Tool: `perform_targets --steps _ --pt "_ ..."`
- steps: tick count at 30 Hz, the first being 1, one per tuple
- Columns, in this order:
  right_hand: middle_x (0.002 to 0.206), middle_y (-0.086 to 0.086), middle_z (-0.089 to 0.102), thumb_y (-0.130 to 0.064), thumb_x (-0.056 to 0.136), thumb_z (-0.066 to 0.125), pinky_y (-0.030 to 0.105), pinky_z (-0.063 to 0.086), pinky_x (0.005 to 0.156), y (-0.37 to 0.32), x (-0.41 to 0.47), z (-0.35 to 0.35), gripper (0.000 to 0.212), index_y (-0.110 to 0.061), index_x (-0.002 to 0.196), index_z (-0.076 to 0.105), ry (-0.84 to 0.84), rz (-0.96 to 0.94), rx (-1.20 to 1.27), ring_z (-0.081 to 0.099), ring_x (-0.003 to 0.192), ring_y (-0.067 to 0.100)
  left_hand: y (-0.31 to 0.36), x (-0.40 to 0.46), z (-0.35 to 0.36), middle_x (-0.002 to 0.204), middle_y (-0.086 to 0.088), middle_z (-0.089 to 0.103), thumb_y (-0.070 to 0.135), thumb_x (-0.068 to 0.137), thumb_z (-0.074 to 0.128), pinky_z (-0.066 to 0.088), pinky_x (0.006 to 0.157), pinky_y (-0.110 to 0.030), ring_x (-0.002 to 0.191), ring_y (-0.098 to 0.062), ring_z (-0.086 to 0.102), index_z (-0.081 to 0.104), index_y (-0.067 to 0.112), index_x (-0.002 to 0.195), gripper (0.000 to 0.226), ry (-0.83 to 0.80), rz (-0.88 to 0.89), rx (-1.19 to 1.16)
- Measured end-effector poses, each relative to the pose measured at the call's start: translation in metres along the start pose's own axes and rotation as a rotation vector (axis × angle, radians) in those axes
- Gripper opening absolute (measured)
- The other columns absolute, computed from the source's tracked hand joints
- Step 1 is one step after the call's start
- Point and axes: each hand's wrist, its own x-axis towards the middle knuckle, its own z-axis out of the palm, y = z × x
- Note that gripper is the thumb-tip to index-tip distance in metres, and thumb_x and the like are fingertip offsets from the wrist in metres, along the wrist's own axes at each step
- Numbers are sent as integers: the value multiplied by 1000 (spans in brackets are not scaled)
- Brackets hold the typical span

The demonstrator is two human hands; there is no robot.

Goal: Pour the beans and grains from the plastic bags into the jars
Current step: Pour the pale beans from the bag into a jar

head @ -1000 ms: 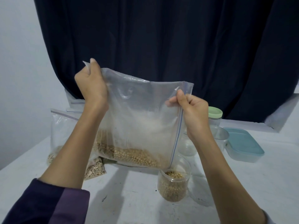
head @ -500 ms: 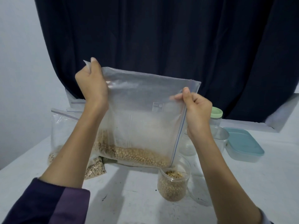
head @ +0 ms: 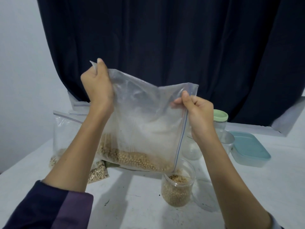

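I hold a clear zip bag (head: 148, 126) on its side above the white table, tan beans lying along its lower edge. My left hand (head: 97, 86) grips the bag's upper left corner. My right hand (head: 196, 116) pinches the zip-edge side near the top. The bag's lower right corner hangs just over the mouth of a clear jar (head: 177, 185), which is more than half full of the same beans.
More bags of grain (head: 66, 138) lie behind my left arm. Empty clear jars (head: 192, 149) and one with a green lid (head: 220, 115) stand behind my right hand. A teal-lidded box (head: 249, 147) sits at the right. A dark curtain hangs behind the table.
The bag's top edge has slackened and dipped on the right as my right hand came slightly lower. The beans have shifted a little toward the lower right corner.
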Motion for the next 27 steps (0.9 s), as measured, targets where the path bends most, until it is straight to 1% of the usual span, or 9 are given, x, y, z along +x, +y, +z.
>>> perform_targets --steps 2,5,8,10,15,17,22,25,27 --pt "61 -9 70 -19 97 54 10 46 80 0 1 -2 33 -13 68 68 43 0 20 67 70 0 0 0 0 37 13 21 21 98 45 20 47 -20 41 -5 20 18 20 54 52 -5 0 -3" --pt "63 -7 71 -21 97 54 12 47 85 -1 2 -3 33 -14 69 69 -1 31 -3 68 73 2 0 -1 1 37 13 21 22 98 45 20 46 -19 41 -5 20 17 20 54 52 -1 -4 3" --pt "62 -9 70 -19 98 53 6 46 78 -1 3 -3 34 -13 68 68 62 33 22 67 70 0 -1 -1 2 36 13 21 22 98 44 20 46 -19 41 -5 21 18 20 55 51 -8 -1 17" --pt "62 -7 70 -19 98 54 7 46 78 -2 4 -2 34 -13 68 68 23 50 19 67 70 1 -1 -2 2 37 12 21 22 98 45 20 46 -19 41 -5 20 18 20 55 51 -6 -3 13" --pt "61 -8 70 -19 98 53 17 49 86 -3 8 -3 35 -14 67 67 43 39 12 67 70 1 -1 -1 4 36 12 22 21 98 45 20 45 -17 40 -6 21 18 19 54 52 -2 -6 1" --pt "61 -8 70 -19 98 53 18 50 85 -3 9 -3 34 -13 67 67 46 45 5 67 69 1 -1 -1 5 37 12 22 22 98 45 20 46 -19 41 -5 21 18 20 54 51 -1 -4 4" --pt "61 -8 70 -19 98 53 12 48 85 -3 10 -4 33 -10 69 67 24 48 -4 67 70 -1 -3 0 5 37 13 22 22 98 44 21 46 -19 41 -5 21 19 20 53 51 -2 -7 0" --pt "62 -7 71 -19 98 53 12 48 85 -3 11 -5 33 -11 70 68 22 43 2 68 72 1 -3 0 6 37 13 22 22 98 45 21 46 -18 41 -5 21 19 20 54 51 -7 -5 -3" --pt "63 -7 71 -19 98 54 9 47 83 -4 11 -4 33 -10 70 68 10 42 -6 68 72 0 -2 1 6 37 13 22 22 98 45 21 46 -18 41 -6 21 18 20 54 51 -4 -4 -5"
